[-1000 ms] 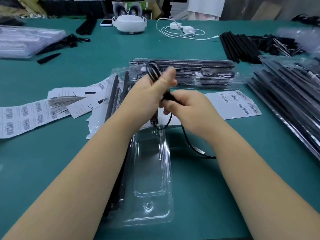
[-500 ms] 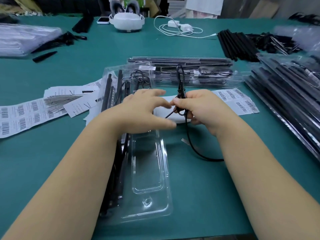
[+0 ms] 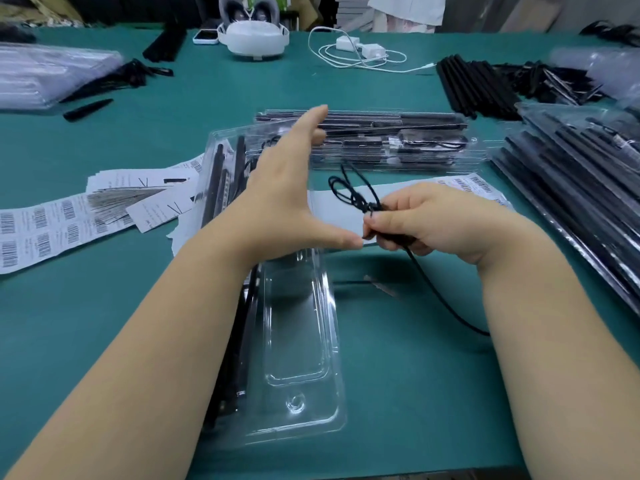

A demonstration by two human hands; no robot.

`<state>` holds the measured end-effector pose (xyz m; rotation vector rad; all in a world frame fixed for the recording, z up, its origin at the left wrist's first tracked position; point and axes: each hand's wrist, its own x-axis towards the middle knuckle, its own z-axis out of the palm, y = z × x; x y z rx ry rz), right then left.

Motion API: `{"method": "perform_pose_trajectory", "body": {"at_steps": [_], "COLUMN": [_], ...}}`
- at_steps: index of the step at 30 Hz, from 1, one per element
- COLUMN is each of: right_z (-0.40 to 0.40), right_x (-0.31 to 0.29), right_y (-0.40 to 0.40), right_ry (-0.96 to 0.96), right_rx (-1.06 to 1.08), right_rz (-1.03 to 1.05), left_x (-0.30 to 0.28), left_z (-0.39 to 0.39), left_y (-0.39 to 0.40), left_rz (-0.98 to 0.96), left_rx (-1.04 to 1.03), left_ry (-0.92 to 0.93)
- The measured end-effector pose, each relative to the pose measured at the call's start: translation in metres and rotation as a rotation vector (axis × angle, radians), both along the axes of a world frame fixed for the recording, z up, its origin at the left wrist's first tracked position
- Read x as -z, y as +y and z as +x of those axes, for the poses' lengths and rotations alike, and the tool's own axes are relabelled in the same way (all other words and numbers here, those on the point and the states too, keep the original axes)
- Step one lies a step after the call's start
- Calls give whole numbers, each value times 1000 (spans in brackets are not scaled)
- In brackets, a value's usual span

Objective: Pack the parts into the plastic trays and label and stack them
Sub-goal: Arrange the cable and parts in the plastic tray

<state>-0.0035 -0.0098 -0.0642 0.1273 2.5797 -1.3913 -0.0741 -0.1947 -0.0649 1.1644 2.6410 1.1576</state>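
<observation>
A clear plastic tray (image 3: 298, 344) lies lengthwise in front of me on the green table, with black rods along its left side. My right hand (image 3: 429, 220) pinches a thin black cable (image 3: 349, 194); a small coil of it sticks out to the left, and the rest trails down to the table on the right. My left hand (image 3: 287, 188) is raised over the tray's far end with fingers straight and thumb spread, the thumb tip close to my right fingers. It holds nothing.
A packed tray stack (image 3: 367, 140) lies crosswise behind my hands. Barcode label sheets (image 3: 52, 226) lie at left and more labels (image 3: 474, 183) at right. Filled trays (image 3: 581, 188) pile up at right, loose black rods (image 3: 474, 84) behind them. A white headset (image 3: 256, 38) and a charger (image 3: 360, 50) sit far back.
My left hand has let go of the cable and opened, lifting up and away. My right hand now holds the coiled cable alone, slightly further right.
</observation>
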Motion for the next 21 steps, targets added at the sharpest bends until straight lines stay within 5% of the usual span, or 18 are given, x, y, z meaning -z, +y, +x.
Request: {"method": "perform_pose_trajectory", "body": {"at_steps": [7, 11, 17, 21], "right_z": [5, 5, 15, 11], "right_x": [-5, -7, -16, -12], "right_y": [-2, 3, 24, 16], "right_ry": [-15, 16, 148, 293], "right_rx": [-132, -86, -72, 7], "right_rz": [218, -21, -253, -265], "left_x": [-4, 6, 9, 12], "left_z": [16, 16, 4, 2], "left_y": [14, 25, 20, 19], "left_rz": [-295, -369, -19, 125], "left_rx": [232, 186, 172, 150], "left_ry": [490, 414, -64, -168]}}
